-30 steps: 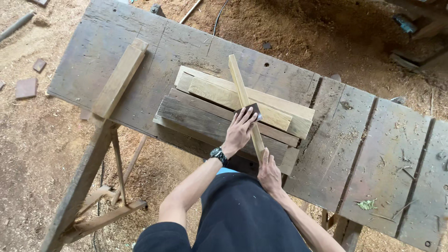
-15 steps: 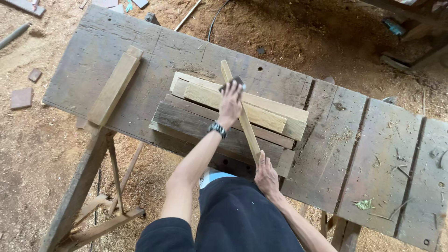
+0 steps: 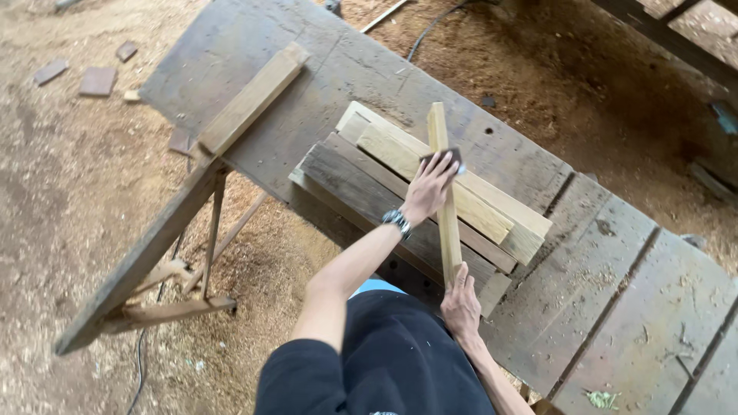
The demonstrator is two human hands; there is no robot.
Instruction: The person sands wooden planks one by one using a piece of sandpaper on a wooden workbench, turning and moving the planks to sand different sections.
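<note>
A narrow pale wood strip (image 3: 441,138) lies lengthwise over a stack of planks (image 3: 361,180) on a weathered workbench (image 3: 338,69). My left hand (image 3: 429,187), with a watch on the wrist, presses a dark piece of sandpaper (image 3: 450,157) onto the upper half of the strip. My right hand (image 3: 461,303) grips the strip's near end at the bench edge, holding it down. The top planks of the stack are pale, the lower ones dark grey.
A loose pale board (image 3: 250,98) lies on the bench's left end. Wooden trestle legs (image 3: 165,273) stand below. Sawdust covers the ground; small wood offcuts (image 3: 98,80) lie far left. A black cable (image 3: 430,34) runs behind the bench.
My left hand has slid the sandpaper up the strip, away from me. My right hand stays on the near end. The camera view shifted left.
</note>
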